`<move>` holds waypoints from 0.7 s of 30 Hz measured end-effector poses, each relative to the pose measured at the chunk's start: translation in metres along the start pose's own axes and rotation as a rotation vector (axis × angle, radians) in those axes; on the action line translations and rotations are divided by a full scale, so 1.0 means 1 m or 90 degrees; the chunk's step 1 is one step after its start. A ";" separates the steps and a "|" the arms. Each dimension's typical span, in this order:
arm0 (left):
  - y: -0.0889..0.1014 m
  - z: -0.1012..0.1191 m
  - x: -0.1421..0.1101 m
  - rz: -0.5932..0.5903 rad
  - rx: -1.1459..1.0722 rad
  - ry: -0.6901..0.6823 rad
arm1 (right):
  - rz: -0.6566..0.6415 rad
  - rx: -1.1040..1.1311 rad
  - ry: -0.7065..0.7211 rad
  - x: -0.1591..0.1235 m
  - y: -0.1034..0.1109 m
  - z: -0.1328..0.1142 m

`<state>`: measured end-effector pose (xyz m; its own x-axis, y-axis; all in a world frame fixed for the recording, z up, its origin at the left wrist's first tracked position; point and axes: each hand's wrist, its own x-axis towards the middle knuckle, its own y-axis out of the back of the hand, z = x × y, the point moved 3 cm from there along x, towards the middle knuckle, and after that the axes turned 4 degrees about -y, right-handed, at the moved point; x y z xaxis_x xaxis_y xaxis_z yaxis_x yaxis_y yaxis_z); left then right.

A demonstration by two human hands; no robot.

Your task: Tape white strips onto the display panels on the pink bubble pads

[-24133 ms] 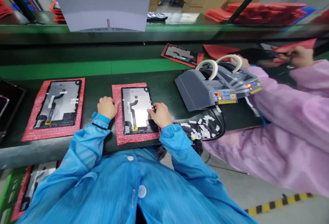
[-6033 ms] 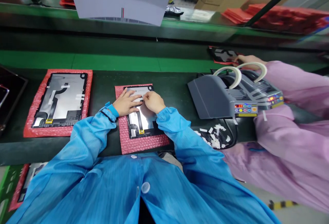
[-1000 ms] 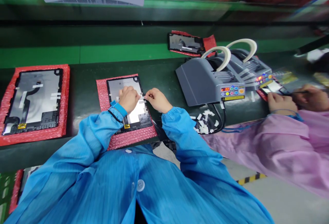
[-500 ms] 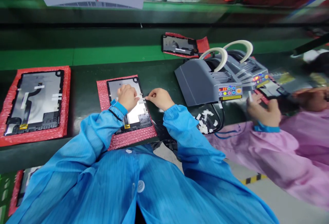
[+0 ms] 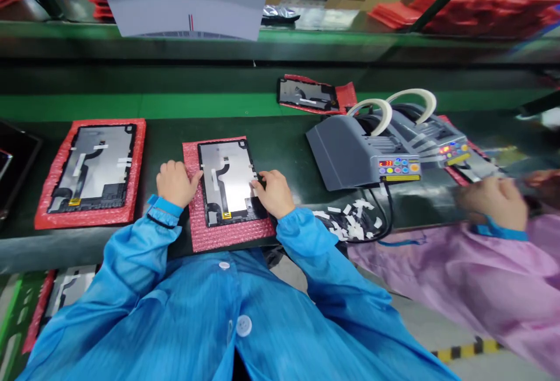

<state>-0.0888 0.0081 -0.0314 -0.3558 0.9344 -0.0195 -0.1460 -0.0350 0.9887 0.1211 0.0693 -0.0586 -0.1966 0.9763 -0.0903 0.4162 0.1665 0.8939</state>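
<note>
A tablet screen assembly lies back side up in front of me, with a flat black cable, white tape pieces and a yellow tab on it. Under it is a pink bubble-wrap sleeve. My left hand rests at the sleeve's left side, thumb stretched toward the panel's edge, fingers apart from the thumb. My right hand is at the panel's right edge. Its thumb lies on the panel and its fingers are bent beside the edge; I see nothing held in it.
Another screen assembly lies on red bubble wrap at left, a third at the back. Two grey tape dispensers stand right, with white tape scraps before them. A co-worker's hand in a pink sleeve is at far right.
My left hand has moved off the panel to its left side. My right hand's pinch has opened, and its thumb now lies on the panel's right edge. The view has shifted.
</note>
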 end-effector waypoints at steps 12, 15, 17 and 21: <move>-0.015 -0.037 -0.004 0.002 -0.405 0.022 | -0.365 0.810 -0.170 -0.005 0.004 -0.022; 0.007 -0.075 -0.005 0.058 -0.582 0.089 | -0.456 0.843 -0.111 -0.003 0.003 -0.060; 0.035 -0.115 -0.004 0.127 -0.629 0.126 | -0.493 0.832 -0.071 0.001 -0.006 -0.103; 0.090 -0.201 0.007 0.197 -0.518 0.215 | -0.507 0.799 -0.043 0.014 -0.039 -0.203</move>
<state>-0.2897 -0.0601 0.0272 -0.7178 0.6938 0.0580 -0.5565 -0.6217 0.5511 -0.0781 0.0484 -0.0057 -0.7085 0.5722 -0.4130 0.7034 0.6197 -0.3481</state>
